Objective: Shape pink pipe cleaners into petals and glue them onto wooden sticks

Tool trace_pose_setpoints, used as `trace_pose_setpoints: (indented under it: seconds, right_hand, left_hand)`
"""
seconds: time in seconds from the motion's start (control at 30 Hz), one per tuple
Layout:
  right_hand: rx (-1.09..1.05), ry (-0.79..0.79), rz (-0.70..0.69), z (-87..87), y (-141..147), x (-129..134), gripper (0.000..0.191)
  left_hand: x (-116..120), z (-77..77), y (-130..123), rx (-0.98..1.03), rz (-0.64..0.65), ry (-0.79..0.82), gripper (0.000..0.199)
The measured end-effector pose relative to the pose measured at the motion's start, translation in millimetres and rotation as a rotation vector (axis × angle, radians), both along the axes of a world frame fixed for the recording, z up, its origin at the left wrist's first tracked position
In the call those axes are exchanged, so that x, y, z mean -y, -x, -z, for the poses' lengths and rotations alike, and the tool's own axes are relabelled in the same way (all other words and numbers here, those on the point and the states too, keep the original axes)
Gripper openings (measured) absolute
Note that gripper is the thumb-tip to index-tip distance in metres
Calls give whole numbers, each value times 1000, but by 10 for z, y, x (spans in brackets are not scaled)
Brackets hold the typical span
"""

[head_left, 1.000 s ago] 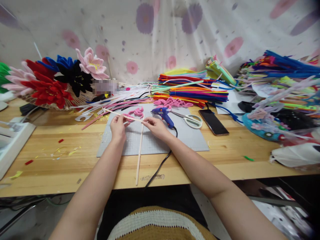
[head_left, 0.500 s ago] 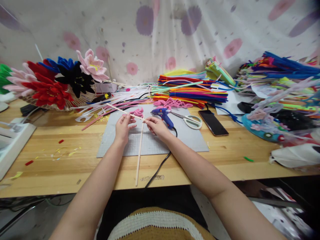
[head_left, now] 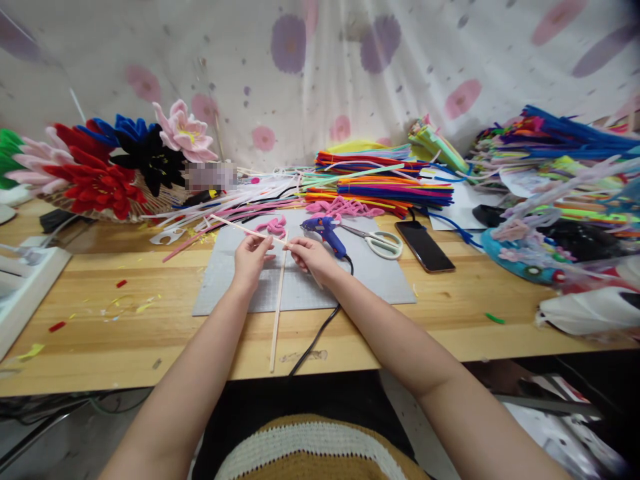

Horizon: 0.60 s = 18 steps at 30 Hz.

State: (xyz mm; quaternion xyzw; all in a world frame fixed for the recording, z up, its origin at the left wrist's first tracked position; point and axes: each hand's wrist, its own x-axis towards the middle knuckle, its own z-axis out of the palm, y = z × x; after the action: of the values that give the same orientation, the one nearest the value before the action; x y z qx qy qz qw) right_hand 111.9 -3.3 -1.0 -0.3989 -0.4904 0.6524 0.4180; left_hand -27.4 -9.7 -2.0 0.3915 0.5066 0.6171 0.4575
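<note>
A pale cream-pink pipe cleaner (head_left: 239, 227) is held above the grey cutting mat, its free length pointing up and to the left. My left hand (head_left: 251, 260) pinches it between thumb and fingertips. Close beside, my right hand (head_left: 311, 257) pinches the same pipe cleaner near its right part; the fingers partly hide it there. A second pale pipe cleaner (head_left: 278, 307) lies lengthwise over the cutting mat (head_left: 225, 287) and past its front edge. Just behind my hands are a curled pink pipe-cleaner piece (head_left: 273, 227) and a blue glue gun (head_left: 325, 233).
Scissors (head_left: 383, 245) and a phone (head_left: 425, 245) lie to the right. Bundles of coloured pipe cleaners (head_left: 395, 190) line the back. Fuzzy flowers (head_left: 103, 180) fill the left rear, near a white power strip (head_left: 30, 293). The glue gun's black cord (head_left: 320, 333) crosses the front edge.
My left hand has shifted slightly right and down, closer to my right hand. The held pipe cleaner has tipped a little, and my right fingers have curled more around its right part.
</note>
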Motion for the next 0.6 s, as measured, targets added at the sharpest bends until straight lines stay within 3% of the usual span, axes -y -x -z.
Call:
trace_pose_setpoints:
  seconds: [0.27,0.6]
  right_hand:
    - [7,-24,-37,-23,7,19,11]
    - [-87,106,-92,-6,-30,-31,12]
  left_hand:
    - [-1,14,1,-37,-7,-44,30]
    - [8,-19,-4,57,17,-53,32]
